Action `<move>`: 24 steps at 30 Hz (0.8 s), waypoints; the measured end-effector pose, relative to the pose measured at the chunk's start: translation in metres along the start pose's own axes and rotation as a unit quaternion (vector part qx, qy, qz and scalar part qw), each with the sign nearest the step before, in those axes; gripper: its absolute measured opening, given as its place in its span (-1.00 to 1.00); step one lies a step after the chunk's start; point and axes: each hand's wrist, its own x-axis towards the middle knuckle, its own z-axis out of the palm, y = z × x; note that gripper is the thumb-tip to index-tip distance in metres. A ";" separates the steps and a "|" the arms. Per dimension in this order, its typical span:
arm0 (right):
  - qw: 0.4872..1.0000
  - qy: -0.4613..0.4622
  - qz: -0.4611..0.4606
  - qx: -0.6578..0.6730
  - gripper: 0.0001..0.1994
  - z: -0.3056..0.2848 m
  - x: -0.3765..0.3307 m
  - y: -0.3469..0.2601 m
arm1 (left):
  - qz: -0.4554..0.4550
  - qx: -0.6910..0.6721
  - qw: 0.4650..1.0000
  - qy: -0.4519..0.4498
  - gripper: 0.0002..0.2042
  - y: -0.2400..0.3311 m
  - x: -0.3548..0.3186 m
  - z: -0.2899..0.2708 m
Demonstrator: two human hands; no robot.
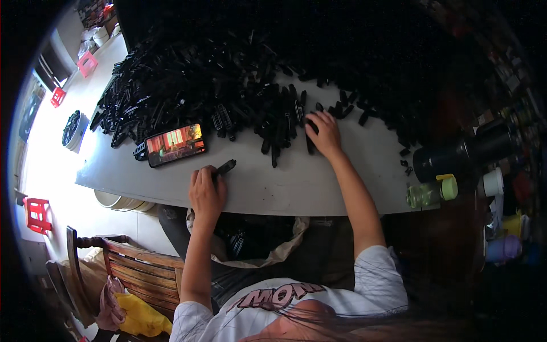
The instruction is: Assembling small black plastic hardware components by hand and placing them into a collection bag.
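The left hand holds a black part at the near side of the worktop, right of the phone. Farther away and to the right, the right hand curls its fingers at a dark piece beside the black heap; I cannot tell whether it grips it. A green bottle is at the right edge.

Pale floor in bright light at left, 3 red stools, slatted wooden chair, grey table
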 end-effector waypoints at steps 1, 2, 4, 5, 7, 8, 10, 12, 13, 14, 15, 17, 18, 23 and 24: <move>1.000 0.005 -0.019 0.012 -0.73 -0.014 -0.013 -0.015 | 0.011 -0.013 1.000 0.001 -0.85 -0.002 -0.001 -0.001; 0.999 0.011 -0.036 0.023 -0.75 -0.025 -0.024 -0.025 | 0.010 -0.014 1.000 -0.001 -0.85 -0.002 -0.002 -0.001; 0.998 0.023 -0.028 0.046 -0.77 -0.036 -0.043 -0.032 | -0.017 -0.029 0.999 -0.038 -0.83 -0.003 -0.003 0.000; 0.997 0.038 -0.022 0.068 -0.78 -0.041 -0.048 -0.036 | -0.017 -0.027 0.999 -0.039 -0.83 -0.001 -0.003 0.000; 0.996 0.060 -0.048 0.047 -0.80 -0.050 -0.051 -0.041 | -0.020 -0.110 0.993 -0.048 -0.78 0.010 -0.006 0.004; 0.994 0.083 -0.065 0.003 -0.80 -0.053 -0.052 -0.041 | -0.006 -0.112 0.993 -0.034 -0.76 0.018 -0.008 0.004; 0.987 0.119 -0.092 -0.049 -0.83 -0.058 -0.052 -0.047 | -0.021 -0.122 0.991 -0.044 -0.76 0.022 -0.016 0.004; 0.984 0.149 -0.087 -0.036 -0.85 -0.066 -0.055 -0.058 | -0.024 -0.137 0.989 -0.053 -0.76 0.027 -0.020 0.001; 0.980 0.178 -0.081 -0.026 -0.86 -0.072 -0.058 -0.066 | -0.026 -0.135 0.989 -0.051 -0.76 0.031 -0.022 0.000; 0.980 0.187 -0.063 0.028 -0.89 -0.075 -0.061 -0.075 | -0.068 -0.210 0.972 -0.083 -0.76 0.034 -0.025 -0.001; 0.980 0.186 -0.064 0.031 -0.89 -0.074 -0.067 -0.085 | -0.109 -0.283 0.946 -0.115 -0.77 0.038 -0.028 0.000; 0.873 0.160 0.131 0.442 -0.82 -0.073 -0.078 -0.113 | -0.137 -0.440 0.875 -0.146 -0.77 0.052 -0.032 0.002; 0.845 0.155 0.125 0.497 -0.79 -0.073 -0.080 -0.131 | -0.140 -0.412 0.884 -0.172 -0.77 0.055 -0.035 0.004; 0.808 0.091 0.074 0.578 -0.74 -0.069 -0.093 -0.196 | -0.183 -0.523 0.793 -0.253 -0.71 0.088 -0.050 0.009; 0.842 0.069 0.056 0.533 -0.76 -0.066 -0.100 -0.194 | -0.144 -0.501 0.826 -0.212 -0.71 0.093 -0.050 0.010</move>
